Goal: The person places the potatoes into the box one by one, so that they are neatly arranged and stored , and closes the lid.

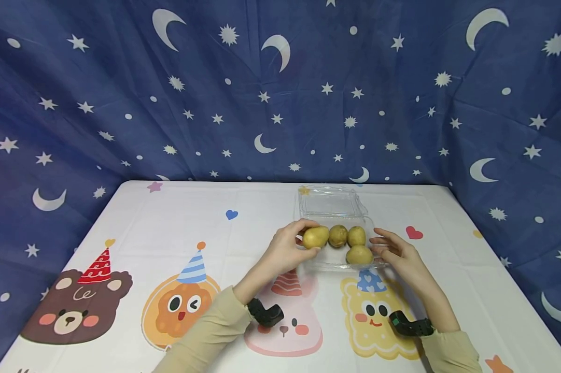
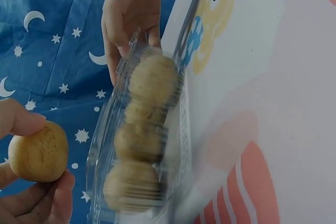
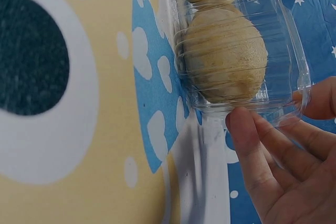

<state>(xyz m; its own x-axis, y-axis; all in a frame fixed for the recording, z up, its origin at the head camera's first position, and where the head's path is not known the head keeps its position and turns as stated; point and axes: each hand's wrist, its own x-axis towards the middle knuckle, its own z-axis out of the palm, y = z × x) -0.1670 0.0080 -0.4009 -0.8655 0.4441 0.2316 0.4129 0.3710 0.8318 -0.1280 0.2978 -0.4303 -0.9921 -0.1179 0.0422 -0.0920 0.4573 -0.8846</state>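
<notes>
A yellowish potato [image 1: 315,237] is held between the thumb and fingers of my left hand [image 1: 287,248]. In the left wrist view this potato [image 2: 39,151] appears apart from the others, gripped at its top and underside. Below and beside it lies a clear plastic container [image 1: 329,267] with its hinged lid [image 1: 329,201] folded back. Several potatoes [image 1: 359,255] sit inside, mostly toward its right side. My right hand [image 1: 399,255] grips the container's right end; in the right wrist view thumb [image 3: 244,129] and fingers are around its corner, close to a large potato [image 3: 226,56].
The container stands on a white tablecloth [image 1: 252,202] printed with cartoon figures, including a bear [image 1: 77,305] and a pink rabbit [image 1: 285,331]. A dark blue curtain [image 1: 280,140] with moons and stars hangs behind and beside the table. A black camera strap circles each wrist.
</notes>
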